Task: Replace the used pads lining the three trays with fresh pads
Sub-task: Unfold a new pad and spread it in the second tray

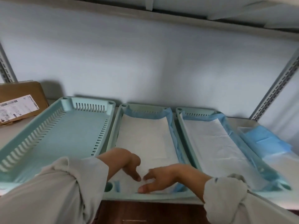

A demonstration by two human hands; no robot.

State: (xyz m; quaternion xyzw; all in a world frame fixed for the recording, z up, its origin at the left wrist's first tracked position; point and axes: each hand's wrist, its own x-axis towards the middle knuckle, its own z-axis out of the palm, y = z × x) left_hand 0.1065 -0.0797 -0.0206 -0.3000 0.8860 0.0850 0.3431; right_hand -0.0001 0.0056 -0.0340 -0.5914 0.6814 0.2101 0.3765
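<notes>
Three mint-green trays stand side by side on a shelf. The left tray (pixel 32 139) is bare, with no pad in it. The middle tray (pixel 119 120) holds a white pad (pixel 145 136) with blue edging. The right tray (pixel 179 120) holds a similar white pad (pixel 215 143). My left hand (pixel 127 162) and my right hand (pixel 160 177) rest on the near end of the middle pad, fingertips almost touching, fingers spread and pressing down on it. Neither hand visibly grips the pad.
A stack of folded blue pads in clear wrap (pixel 265 141) lies right of the trays. A cardboard box (pixel 21 101) with a label stands at the back left. A shelf board (pixel 161 15) runs overhead, with slotted metal uprights (pixel 278 88) at both sides.
</notes>
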